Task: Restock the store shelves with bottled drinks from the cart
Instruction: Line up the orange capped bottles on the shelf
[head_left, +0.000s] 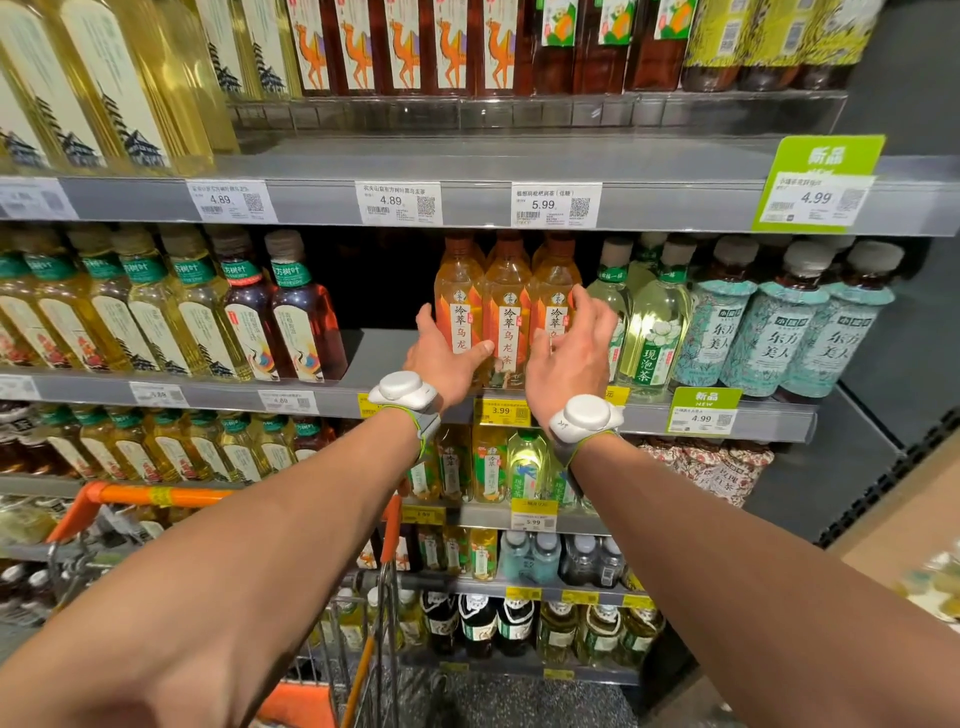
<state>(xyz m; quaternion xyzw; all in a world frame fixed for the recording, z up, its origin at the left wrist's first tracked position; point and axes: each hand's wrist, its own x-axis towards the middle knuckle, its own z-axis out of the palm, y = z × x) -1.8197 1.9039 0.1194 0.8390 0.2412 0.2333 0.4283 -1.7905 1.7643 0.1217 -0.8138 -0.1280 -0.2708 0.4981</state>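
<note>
Oolong tea bottles (506, 312): three, upright, side by side at the front edge of the middle shelf (374, 353), directly ahead of both hands.
Left hand (447, 358): the grip is wide; the thumb is raised along the left side of the leftmost bottle and the forefinger is laid across its label. Nothing is clasped.
Right hand (569, 358): the grip is wide, with fingers spread at the right side of the rightmost bottle. Contact cannot be told surely.
Key relation: the row is bracketed between the two hands, long axes vertical, both hands equally near.
Gap: a dark space is seen between the row and the dark red tea bottles (306, 317); more stock is judged to fit there.
Cart (156, 493): low on the left, under the arms; its contents are hidden.
</note>
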